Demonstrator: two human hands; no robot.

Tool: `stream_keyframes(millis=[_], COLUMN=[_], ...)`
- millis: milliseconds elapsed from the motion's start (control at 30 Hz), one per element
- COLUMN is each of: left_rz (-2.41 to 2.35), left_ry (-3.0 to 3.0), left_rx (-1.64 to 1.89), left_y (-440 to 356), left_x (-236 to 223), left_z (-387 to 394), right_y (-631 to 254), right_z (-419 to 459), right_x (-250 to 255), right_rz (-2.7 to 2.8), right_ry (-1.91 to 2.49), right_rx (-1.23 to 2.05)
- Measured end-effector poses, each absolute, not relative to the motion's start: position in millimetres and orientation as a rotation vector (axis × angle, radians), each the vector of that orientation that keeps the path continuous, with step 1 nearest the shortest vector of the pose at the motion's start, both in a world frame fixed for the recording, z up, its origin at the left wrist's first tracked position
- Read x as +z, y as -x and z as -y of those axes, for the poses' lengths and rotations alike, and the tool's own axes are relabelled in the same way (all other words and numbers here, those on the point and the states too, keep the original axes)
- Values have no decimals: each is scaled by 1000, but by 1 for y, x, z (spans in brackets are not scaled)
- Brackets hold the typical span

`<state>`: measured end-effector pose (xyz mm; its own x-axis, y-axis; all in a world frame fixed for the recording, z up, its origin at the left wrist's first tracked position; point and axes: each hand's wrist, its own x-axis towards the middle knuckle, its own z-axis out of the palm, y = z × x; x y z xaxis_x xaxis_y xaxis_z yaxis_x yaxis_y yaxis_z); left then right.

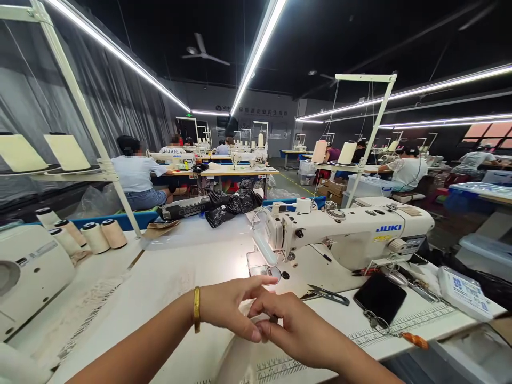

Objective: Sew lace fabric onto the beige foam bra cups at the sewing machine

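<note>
My left hand point(230, 306), with a gold bangle at the wrist, meets my right hand point(290, 328) just in front of the sewing machine point(340, 229). Between them is a piece of white fabric point(236, 356), pinched in the fingers of both and hanging down toward the table edge. A small dark bit shows at my right fingers, too little of it to name. The machine's needle area, lit by a lamp, lies right beyond my hands. To their right, a pair of black thread snips point(330, 294) rests on the white table point(160, 298).
Right of the snips lie a black phone point(380, 298), keys with an orange tassel point(415, 340) and a white box point(466, 290). Thread cones point(96, 237) and another machine point(32, 277) stand at left. A black plastic bag point(236, 202) lies behind. Other people sit at machines farther off.
</note>
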<state>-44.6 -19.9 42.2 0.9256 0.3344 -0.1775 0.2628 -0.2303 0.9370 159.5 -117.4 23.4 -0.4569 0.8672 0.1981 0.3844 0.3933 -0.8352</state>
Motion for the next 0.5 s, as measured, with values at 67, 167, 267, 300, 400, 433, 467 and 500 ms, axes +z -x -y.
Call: stream_keyframes(millis=[67,167,267,300,400,433,467,500], left_rz=[-373,-410,-633,-722,-865,-851,-817,-792], left_ry=[-1678,-1644,-1812,-1930,-2459,-2656,-2848,-3022], left_rx=[68,57,178,286,709,820,892,919], left_y=[47,53,62,65,75,77,79,80], left_x=[40,40,46,47,45,41,35,29], left_z=[20,20,22,23,26,27,29,31], right_y=[-164,-172,-173,-171,-162,-159,-156,-155], right_z=[121,120,115,113,105,102,97,91], right_x=[40,57,63,62,44,33,20,7], right_rz=[2083,2153,2149,2126,2030,2011,2004,2017], right_ry=[1079,1181,1236,1214,1088,1061,1051,1048], right_rx=[965,840,616,492,117,2,-97,-189])
